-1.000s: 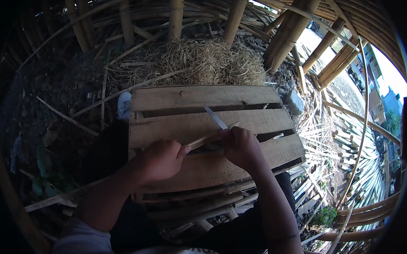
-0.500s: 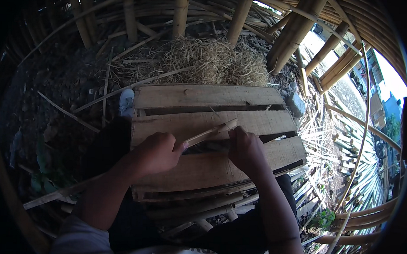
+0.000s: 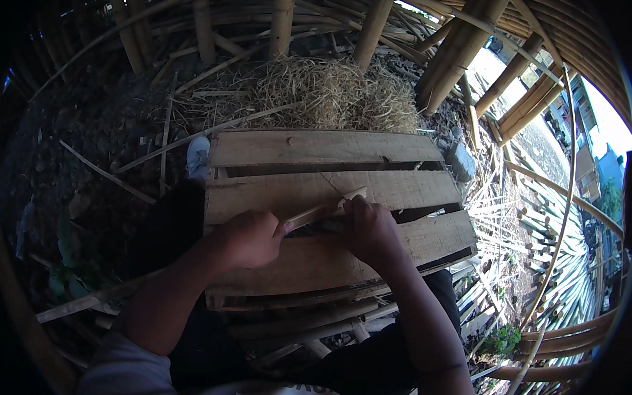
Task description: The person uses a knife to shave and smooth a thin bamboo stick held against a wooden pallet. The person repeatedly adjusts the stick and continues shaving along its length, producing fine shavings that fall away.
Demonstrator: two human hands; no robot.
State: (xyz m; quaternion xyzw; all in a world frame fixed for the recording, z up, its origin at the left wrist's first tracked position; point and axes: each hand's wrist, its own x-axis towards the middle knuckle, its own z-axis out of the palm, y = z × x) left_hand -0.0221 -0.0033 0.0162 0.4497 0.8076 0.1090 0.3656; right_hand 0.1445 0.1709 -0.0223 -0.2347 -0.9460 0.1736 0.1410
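A pale bamboo strip (image 3: pixel 308 217) slants over the slatted wooden bench top (image 3: pixel 279 266), its far end raised to the right. My left hand (image 3: pixel 248 238) is closed around its nearer part, with the thumb along the strip. My right hand (image 3: pixel 370 231) is a fist against the strip's far end; whatever it grips is hidden by the fingers. From that end a thin dark sliver (image 3: pixel 330 183) sticks out up and to the left; I cannot tell whether it belongs to the strip or to a tool.
Behind the bench lies a heap of dry shavings (image 3: pixel 326 97). Bamboo posts (image 3: pixel 282 22) stand beyond it. At the right are many cut bamboo poles (image 3: pixel 564 269). A light shoe (image 3: pixel 198 156) is at the bench's left edge, and a greyish bundle (image 3: pixel 460 163) lies by its far right corner.
My right hand has moved slightly left and down along the strip, closer to my left hand. The thin sliver has shifted a little left. My left hand has barely moved.
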